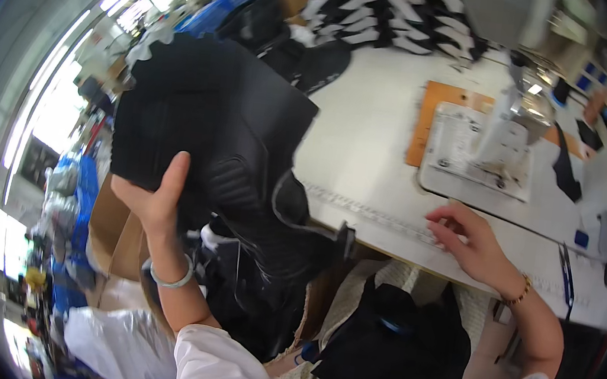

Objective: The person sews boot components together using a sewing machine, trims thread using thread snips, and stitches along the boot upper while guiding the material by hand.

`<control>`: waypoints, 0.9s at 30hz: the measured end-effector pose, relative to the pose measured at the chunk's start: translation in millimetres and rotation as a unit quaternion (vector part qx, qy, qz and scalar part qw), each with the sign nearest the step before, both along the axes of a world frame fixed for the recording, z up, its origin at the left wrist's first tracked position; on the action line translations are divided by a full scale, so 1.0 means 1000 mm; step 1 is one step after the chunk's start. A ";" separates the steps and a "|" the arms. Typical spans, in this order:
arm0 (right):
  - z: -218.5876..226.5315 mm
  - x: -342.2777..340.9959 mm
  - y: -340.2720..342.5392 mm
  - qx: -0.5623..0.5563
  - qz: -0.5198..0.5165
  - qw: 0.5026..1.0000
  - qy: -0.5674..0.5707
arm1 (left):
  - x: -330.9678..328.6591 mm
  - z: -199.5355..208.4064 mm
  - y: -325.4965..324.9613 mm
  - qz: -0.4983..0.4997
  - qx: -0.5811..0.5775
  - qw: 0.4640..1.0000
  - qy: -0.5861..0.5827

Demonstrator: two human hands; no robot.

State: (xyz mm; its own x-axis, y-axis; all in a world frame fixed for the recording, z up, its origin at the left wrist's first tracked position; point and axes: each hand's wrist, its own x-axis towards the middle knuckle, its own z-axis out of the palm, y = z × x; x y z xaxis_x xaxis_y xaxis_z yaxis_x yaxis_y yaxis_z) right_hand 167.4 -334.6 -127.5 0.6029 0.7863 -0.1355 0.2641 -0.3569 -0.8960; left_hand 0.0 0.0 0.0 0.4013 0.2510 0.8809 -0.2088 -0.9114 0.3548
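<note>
White table (369, 137) — left hand (146, 200) holds black panel (215, 112); box (130, 248) contains black pieces (259, 312).

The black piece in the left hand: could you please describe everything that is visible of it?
The black piece is large and irregular, with a matte, leather-like or rubbery look. Its left edge is jagged; its right side has angled and curved outlines. Ribbed, raised-looking areas mark its middle and lower part. It is held raised and tilted, in front of the white table, narrowing toward the lower right. The left hand grips its lower left edge. Whether it has several layers cannot be told.
</note>
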 end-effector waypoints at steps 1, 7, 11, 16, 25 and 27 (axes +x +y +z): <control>0.006 -0.001 0.000 0.065 0.003 0.995 0.079 | 0.022 -0.002 -0.008 -0.053 -0.022 0.998 -0.004; 0.026 0.008 0.013 0.248 -0.008 0.962 0.117 | 0.103 -0.005 -0.062 -0.156 -0.116 0.975 0.111; 0.027 0.025 0.033 0.220 -0.025 0.947 0.233 | 0.122 -0.008 -0.082 -0.176 -0.061 0.972 0.142; 0.021 0.015 0.053 0.296 -0.011 0.905 0.306 | 0.125 -0.011 -0.098 -0.157 -0.049 0.975 0.152; 0.030 -0.001 0.045 0.302 -0.096 0.925 0.207 | 0.104 -0.007 -0.118 -0.107 -0.022 0.987 0.122; 0.043 -0.002 0.033 0.278 -0.130 0.936 0.171 | 0.093 0.002 -0.113 -0.141 -0.079 0.979 0.122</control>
